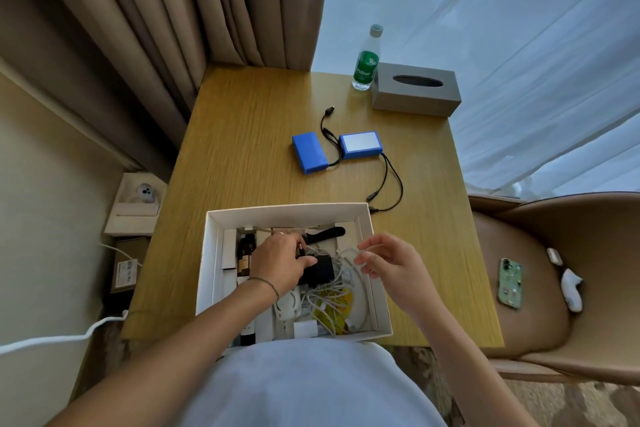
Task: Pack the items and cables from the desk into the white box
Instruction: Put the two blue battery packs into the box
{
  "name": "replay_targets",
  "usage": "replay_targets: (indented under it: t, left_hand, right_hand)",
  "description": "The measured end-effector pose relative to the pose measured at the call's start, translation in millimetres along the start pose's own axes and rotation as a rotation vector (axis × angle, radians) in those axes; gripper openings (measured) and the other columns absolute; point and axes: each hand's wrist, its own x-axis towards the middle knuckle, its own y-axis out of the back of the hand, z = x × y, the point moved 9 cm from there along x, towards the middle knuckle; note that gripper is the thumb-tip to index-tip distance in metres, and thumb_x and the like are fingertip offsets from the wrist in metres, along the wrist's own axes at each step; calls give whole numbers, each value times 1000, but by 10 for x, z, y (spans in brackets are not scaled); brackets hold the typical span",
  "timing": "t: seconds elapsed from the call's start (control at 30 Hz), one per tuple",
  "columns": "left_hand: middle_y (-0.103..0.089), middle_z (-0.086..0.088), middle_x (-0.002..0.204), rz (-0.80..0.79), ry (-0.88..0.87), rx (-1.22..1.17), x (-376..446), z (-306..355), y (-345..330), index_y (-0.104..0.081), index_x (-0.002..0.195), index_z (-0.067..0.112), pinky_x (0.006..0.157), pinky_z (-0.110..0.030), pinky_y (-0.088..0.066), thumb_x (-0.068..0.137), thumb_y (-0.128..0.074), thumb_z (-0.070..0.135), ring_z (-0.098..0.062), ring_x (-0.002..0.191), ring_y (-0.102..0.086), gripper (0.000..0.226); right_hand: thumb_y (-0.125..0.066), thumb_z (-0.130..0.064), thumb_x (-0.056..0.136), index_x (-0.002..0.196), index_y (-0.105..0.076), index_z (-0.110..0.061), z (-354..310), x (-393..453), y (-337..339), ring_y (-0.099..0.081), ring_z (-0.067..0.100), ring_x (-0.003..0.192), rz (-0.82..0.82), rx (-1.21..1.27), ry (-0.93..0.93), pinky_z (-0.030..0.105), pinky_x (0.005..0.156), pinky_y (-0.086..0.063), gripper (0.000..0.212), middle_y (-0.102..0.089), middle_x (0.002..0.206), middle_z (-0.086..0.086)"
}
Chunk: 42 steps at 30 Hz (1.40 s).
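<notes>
The white box [287, 212] sits open at the desk's near edge, holding white cables [332, 305], a black adapter [320, 270], a black comb [327, 232], a small brown bottle [246, 253] and a yellow packet. My left hand [280, 262] reaches into the box and grips the black adapter. My right hand [389, 265] hovers over the box's right side, fingers loosely curled round a loop of white cable [349, 255]. Two blue battery packs [309, 152] [361, 145] joined by black cables [393, 180] lie on the desk beyond the box.
A water bottle [367, 59] and a grey tissue box [415, 88] stand at the desk's far right corner. A tan chair [540, 284] on the right carries a phone [510, 282] and white earbud items. Curtains hang behind; cartons and a white cord lie on the floor at left.
</notes>
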Motion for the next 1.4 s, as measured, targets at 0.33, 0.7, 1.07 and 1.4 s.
replay_targets:
  t: [0.33,0.7,1.07,1.4]
  left_hand:
    - [-53,7,98,132,-202,43,-27,316,238,-62,104,29,75,-30,-47,88,-66,40,-15,92,-54,20]
    - [-55,16,89,218,-203,-191,409,569,872,-66,90,30,65,-29,-52,91,-62,18,-3,80,-57,12]
    - [-60,15,92,149,-84,-156,1000,702,978,-68,94,29,78,-30,-54,93,-59,18,2,89,-57,13]
    - [-62,14,96,30,16,-138,1236,652,828,-67,95,32,84,-29,-54,94,-59,21,0,92,-59,15]
  right_hand:
    - [-58,2,95,93,-69,-10,-117,171,109,-68,7,69,51,67,54,16,59,-49,16,-75,83,9]
    - [-59,-3,91,86,-70,-21,-427,1343,550,-70,14,72,189,-54,131,33,67,-58,22,-75,76,-2]
    - [-59,-3,79,127,-61,-21,-282,2884,523,-52,25,119,147,-789,183,31,89,-41,51,-61,132,3]
    - [-75,-18,81,147,-41,-21,129,3344,523,-43,30,128,15,-1006,175,38,99,-46,74,-42,143,12]
